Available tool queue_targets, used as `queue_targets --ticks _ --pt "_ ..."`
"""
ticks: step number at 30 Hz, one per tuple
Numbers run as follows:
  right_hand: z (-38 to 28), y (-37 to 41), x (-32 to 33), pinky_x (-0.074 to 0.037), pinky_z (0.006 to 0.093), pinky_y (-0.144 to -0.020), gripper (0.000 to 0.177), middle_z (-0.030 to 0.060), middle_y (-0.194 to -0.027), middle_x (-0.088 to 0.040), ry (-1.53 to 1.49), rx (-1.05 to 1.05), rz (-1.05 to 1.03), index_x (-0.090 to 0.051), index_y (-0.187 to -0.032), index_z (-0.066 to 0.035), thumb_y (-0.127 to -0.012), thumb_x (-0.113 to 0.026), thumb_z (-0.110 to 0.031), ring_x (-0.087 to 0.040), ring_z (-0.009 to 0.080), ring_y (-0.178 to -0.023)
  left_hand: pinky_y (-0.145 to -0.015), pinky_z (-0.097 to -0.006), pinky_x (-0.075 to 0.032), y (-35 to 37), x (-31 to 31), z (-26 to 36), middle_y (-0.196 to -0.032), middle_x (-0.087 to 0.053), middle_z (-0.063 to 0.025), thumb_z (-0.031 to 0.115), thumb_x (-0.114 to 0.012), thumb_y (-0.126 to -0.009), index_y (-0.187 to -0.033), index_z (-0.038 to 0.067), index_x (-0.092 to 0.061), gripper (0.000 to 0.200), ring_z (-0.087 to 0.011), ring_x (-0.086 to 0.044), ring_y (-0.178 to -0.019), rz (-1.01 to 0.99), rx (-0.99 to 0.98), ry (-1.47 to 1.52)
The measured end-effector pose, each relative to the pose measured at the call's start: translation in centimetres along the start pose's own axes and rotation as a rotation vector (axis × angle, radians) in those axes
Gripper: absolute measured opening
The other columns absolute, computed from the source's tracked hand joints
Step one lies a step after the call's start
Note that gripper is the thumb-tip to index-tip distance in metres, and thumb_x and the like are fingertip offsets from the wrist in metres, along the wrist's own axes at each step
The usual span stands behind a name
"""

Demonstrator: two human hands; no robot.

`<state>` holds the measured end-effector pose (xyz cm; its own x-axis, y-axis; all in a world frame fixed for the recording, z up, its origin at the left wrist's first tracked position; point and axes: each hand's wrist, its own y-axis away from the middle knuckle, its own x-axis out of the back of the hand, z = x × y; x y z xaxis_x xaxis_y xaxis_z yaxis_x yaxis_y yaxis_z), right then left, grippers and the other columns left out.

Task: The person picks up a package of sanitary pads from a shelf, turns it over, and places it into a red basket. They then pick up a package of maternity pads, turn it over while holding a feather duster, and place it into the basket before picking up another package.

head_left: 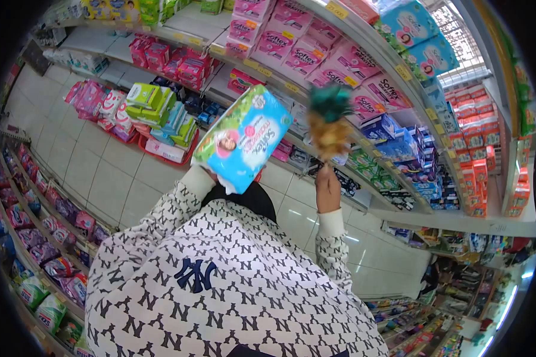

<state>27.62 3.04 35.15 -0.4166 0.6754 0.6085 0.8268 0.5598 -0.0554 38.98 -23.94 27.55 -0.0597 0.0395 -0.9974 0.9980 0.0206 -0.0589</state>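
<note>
My left hand (210,173) grips a blue and green Softex pack (250,140) in front of my chest, its printed front turned up toward me. Most of those fingers are hidden behind the pack. To the right, my right hand (327,185) is closed around the handle of a feather duster (329,128), held upright. The duster's green and tan feathers are blurred and overlap the shelf edge and pink Softex packs (330,59) in this view.
A long store shelf (268,74) with price tags curves across the front. Red baskets (167,159) full of packs stand on the tiled floor (101,160) at left. Orange boxes (473,128) fill a rack at right. Another shelf of packaged goods (50,229) runs along the lower left.
</note>
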Motion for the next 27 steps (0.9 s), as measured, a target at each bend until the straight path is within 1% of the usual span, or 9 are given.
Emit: queue_targets --ticks 4,8,11,15,18,20,23,25,27 --pt "-5.6 1.8 0.3 -0.049 0.0374 -0.06 0.019 0.0145 -0.071 -0.061 0.416 0.242 -0.492 -0.063 -0.096 -0.005 -0.095 -0.052 -0.021 -0.062 0.03 -0.063 -0.109 -0.0421 -0.035 0.1 -0.6 0.4 -0.141 -0.045 -0.018 0.066 -0.041 -0.091 -0.142 0.006 -0.039 0.079 -0.0273 -0.047 -0.126 0.0 -0.006 -0.014" --pt "-0.5 -2.4 0.7 -0.048 0.0432 -0.057 0.023 0.02 -0.071 -0.061 0.343 0.13 0.012 -0.062 -0.09 -0.005 -0.095 -0.053 -0.026 -0.061 0.0393 -0.065 -0.108 -0.0439 -0.036 0.1 -0.8 -0.2 -0.14 -0.047 -0.0177 0.065 -0.042 -0.091 -0.141 0.006 -0.041 0.078 -0.0286 -0.048 -0.125 0.005 -0.013 0.016" --pt "-2.6 -3.8 2.5 -0.048 0.0448 -0.058 0.024 0.0212 -0.073 -0.061 0.315 -0.128 0.017 -0.064 -0.09 -0.007 -0.095 -0.054 -0.028 -0.062 0.0402 -0.068 -0.108 -0.0453 -0.037 -0.1 -1.1 0.1 -0.139 -0.047 -0.0176 0.065 -0.042 -0.09 -0.14 0.006 -0.042 0.077 -0.0296 -0.049 -0.125 -0.003 -0.027 0.037" --pt "-6.2 0.1 -1.2 -0.048 0.0454 -0.061 0.025 0.022 -0.072 -0.061 0.42 0.221 -0.315 -0.066 -0.092 -0.007 -0.095 -0.055 -0.03 -0.062 0.0401 -0.07 -0.107 -0.0471 -0.037 0.1 -1.4 0.6 -0.138 -0.049 -0.0174 0.065 -0.043 -0.09 -0.14 0.007 -0.043 0.077 -0.0309 -0.049 -0.124 0.012 -0.04 0.01" --pt "0.1 -3.3 -1.8 -0.047 0.0445 -0.061 0.026 0.0202 -0.073 -0.062 0.263 0.135 0.067 -0.064 -0.088 -0.006 -0.095 -0.054 -0.029 -0.06 0.0416 -0.069 -0.106 -0.0473 -0.038 0.1 -1.4 0.8 -0.137 -0.05 -0.0181 0.059 -0.045 -0.091 -0.14 0.006 -0.042 0.073 -0.0304 -0.051 -0.123 0.046 -0.057 0.008" --pt "3.6 -5.8 0.6 -0.045 0.038 -0.06 0.027 0.0155 -0.069 -0.062 0.147 0.054 0.103 -0.064 -0.087 -0.004 -0.098 -0.05 -0.024 -0.061 0.0279 -0.062 -0.107 -0.0476 -0.038 -0.3 -2.5 0.4 -0.136 -0.051 -0.0181 0.057 -0.048 -0.089 -0.14 0.006 -0.043 0.072 -0.0307 -0.051 -0.123 0.082 -0.076 -0.047" --pt "0.0 -3.6 1.0 -0.045 0.036 -0.059 0.026 0.0124 -0.07 -0.062 -0.009 -0.202 0.149 -0.064 -0.085 -0.004 -0.097 -0.052 -0.024 -0.062 0.0217 -0.063 -0.106 -0.0471 -0.038 -1.3 -4.1 1.0 -0.133 -0.052 -0.0176 0.057 -0.05 -0.088 -0.136 0.006 -0.046 0.07 -0.0306 -0.051 -0.122 0.171 -0.173 -0.064" --pt "-2.4 -0.6 -2.2 -0.045 0.0342 -0.056 0.025 0.012 -0.07 -0.063 0.013 0.248 0.178 -0.064 -0.084 -0.005 -0.096 -0.054 -0.024 -0.061 0.0208 -0.059 -0.105 -0.0472 -0.038 -1.7 -4.9 0.5 -0.133 -0.052 -0.0161 0.057 -0.05 -0.087 -0.134 0.007 -0.048 0.069 -0.0301 -0.051 -0.122 0.214 -0.216 -0.028" --pt "-6.2 1.3 -3.8 -0.045 0.0317 -0.057 0.024 0.0111 -0.071 -0.064 0.298 0.283 -0.085 -0.064 -0.084 -0.004 -0.095 -0.056 -0.023 -0.061 0.0199 -0.059 -0.103 -0.0477 -0.038 -2.2 -5.8 0.0 -0.133 -0.052 -0.0132 0.058 -0.052 -0.086 -0.133 0.01 -0.048 0.068 -0.0294 -0.05 -0.121 0.275 -0.273 -0.045"
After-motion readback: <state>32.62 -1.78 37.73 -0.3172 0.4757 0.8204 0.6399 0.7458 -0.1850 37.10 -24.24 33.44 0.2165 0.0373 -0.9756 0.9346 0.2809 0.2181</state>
